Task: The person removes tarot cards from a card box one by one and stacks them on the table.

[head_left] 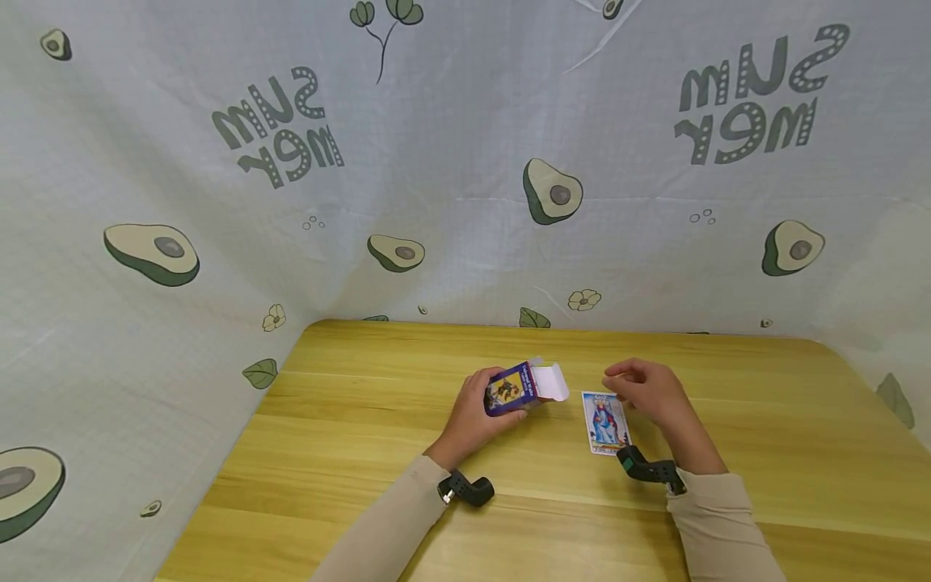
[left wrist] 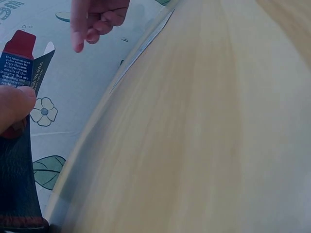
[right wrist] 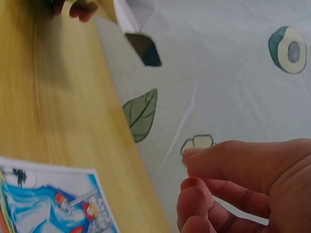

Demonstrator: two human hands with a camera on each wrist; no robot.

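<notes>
My left hand (head_left: pixel 471 416) grips a blue and purple tarot card box (head_left: pixel 509 390) with a picture on its front, fingers on one side and thumb on the other. The box tilts up to the right, its white end flap (head_left: pixel 550 382) folded out. In the left wrist view the thumb (left wrist: pixel 17 104) presses on a printed side of the box. My right hand (head_left: pixel 650 392) hovers by the upper right of a tarot card (head_left: pixel 605 422), its fingers loosely curled with nothing between them. The card lies face up on the table, showing a figure in blue.
The wooden table (head_left: pixel 349 453) spreads under both hands. Behind it and along the sides hangs a pale cloth (head_left: pixel 451 145) printed with avocados, leaves and lettering. A black wrist camera (head_left: pixel 469 489) sits on the left wrist, and another camera (head_left: pixel 647 469) overlaps the card's lower corner in the head view.
</notes>
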